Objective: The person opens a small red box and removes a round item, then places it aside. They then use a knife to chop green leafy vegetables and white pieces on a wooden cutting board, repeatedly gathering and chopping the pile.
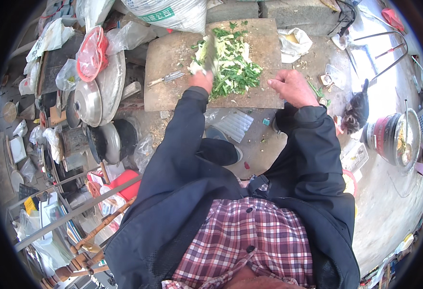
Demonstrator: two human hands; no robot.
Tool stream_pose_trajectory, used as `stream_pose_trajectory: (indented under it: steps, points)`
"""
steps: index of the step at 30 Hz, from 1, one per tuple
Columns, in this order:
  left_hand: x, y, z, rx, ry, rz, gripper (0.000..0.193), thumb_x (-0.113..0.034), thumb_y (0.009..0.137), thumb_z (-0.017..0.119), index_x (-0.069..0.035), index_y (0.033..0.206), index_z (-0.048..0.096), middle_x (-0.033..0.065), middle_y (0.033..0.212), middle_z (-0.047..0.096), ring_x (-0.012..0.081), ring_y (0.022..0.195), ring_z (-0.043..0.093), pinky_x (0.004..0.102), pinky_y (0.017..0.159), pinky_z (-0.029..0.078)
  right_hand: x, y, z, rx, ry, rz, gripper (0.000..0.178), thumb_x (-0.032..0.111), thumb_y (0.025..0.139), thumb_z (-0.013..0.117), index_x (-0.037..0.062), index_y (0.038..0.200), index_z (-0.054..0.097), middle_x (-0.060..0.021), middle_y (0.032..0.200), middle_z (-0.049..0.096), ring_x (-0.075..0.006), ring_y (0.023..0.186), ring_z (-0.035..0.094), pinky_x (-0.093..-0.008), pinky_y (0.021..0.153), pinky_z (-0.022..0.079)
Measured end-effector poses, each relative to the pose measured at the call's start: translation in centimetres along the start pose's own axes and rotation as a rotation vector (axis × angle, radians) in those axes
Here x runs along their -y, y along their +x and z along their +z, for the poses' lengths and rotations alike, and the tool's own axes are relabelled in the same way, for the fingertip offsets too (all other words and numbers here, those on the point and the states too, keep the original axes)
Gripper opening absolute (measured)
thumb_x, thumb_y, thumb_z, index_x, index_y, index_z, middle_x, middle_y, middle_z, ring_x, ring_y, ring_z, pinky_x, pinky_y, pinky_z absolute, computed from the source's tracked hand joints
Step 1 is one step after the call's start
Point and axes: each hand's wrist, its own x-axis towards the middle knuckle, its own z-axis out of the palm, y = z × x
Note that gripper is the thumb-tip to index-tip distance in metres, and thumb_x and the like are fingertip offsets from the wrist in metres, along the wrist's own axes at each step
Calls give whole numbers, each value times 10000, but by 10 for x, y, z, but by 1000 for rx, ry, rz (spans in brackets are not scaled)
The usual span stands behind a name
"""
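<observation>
My left hand (201, 81) grips a knife (211, 52) whose broad blade points away from me over the chopping board and looks smeared by motion. Beneath and beside the blade lies a spread pile of chopped leafy greens (238, 72), pale stems mixed with dark green leaves. The large wooden board (173, 98) carries the pile. Curled closed, my right hand (296, 87) is at the board's right edge, apart from the greens, with nothing showing between its fingers. A smaller knife (167, 78) lies on the board left of my left hand.
A stuffed white sack (170, 14) stands behind the board. Pot lids (87, 102) and bags crowd the left. Right of the board are an open white bag (294, 43), a dark cat (357, 108) and a bucket topped by a metal basin (406, 139). A corrugated piece (231, 125) lies near my feet.
</observation>
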Motion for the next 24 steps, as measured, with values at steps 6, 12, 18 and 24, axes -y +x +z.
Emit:
stream_pose_trajectory:
  steps: [6,12,18,24]
  points:
    - [32,34,-1,30,160,144,482,-408,809,593,23,1022,619,264,1014,633,405,995,595,443,887,462,-5,5,1,-4,4,-1,264,220,785,670,-41,756,654,-199,613,601,-304,576,607,-405,588,471]
    - [73,5,-26,-178,-1,-26,482,-415,809,597,41,962,625,290,952,633,432,944,604,463,858,468,-4,3,0,12,15,-3,258,213,786,667,-43,756,654,-175,577,596,-277,539,605,-383,565,474]
    - [68,-45,-6,66,-457,-507,389,-333,869,581,38,980,548,203,688,594,286,487,587,405,446,483,-1,3,0,-1,0,-18,261,215,783,664,-44,754,656,-160,570,599,-251,528,609,-373,559,478]
    - [25,-73,2,94,-869,-467,282,-276,894,572,-8,929,494,70,557,474,176,360,457,342,320,388,1,4,0,2,-27,-16,263,219,773,666,-43,757,658,-174,580,600,-275,547,609,-382,579,480]
